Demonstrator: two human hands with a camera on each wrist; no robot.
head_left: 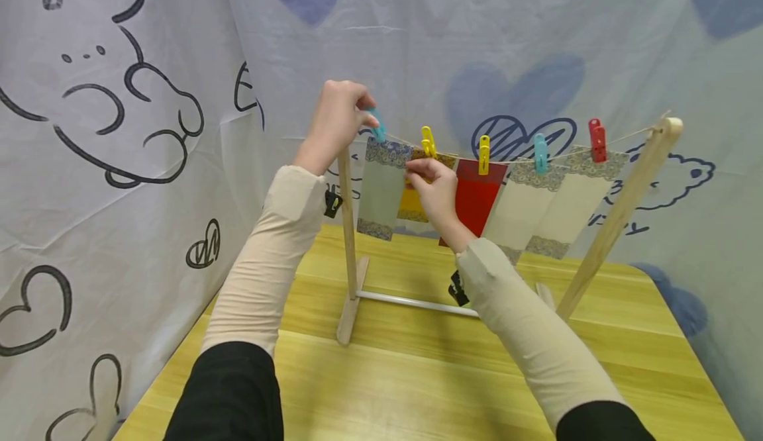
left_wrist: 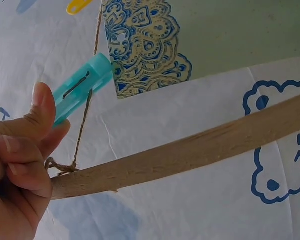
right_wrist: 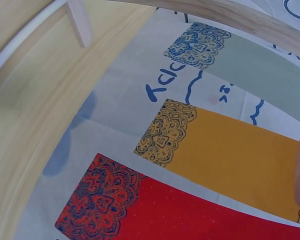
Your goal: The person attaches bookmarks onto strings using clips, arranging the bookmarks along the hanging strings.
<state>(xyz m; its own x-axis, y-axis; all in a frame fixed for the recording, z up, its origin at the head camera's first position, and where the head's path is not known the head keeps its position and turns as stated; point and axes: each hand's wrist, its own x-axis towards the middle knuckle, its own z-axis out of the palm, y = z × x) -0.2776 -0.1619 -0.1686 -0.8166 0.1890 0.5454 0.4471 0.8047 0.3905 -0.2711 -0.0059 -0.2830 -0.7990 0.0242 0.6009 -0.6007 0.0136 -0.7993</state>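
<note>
My left hand (head_left: 336, 120) pinches a teal clothespin (left_wrist: 83, 87) between thumb and fingers, at the left end of the twine line. The clothespin's tip meets the patterned top corner of a pale green card (head_left: 381, 186). My right hand (head_left: 435, 189) has its thumb and forefinger at that card's upper right edge, seeming to pinch it; in the right wrist view only a sliver of this hand shows. Behind the right hand hangs an orange-yellow card (right_wrist: 235, 155) under a yellow clothespin (head_left: 428, 142).
A red card (head_left: 479, 196) and two cream cards hang to the right, pinned by a yellow clothespin (head_left: 484, 155), a teal one (head_left: 540, 153) and a red one (head_left: 597, 140). The wooden stand (head_left: 620, 219) with its white crossbar (head_left: 417, 302) stands on the table (head_left: 387, 388), with printed cloth behind.
</note>
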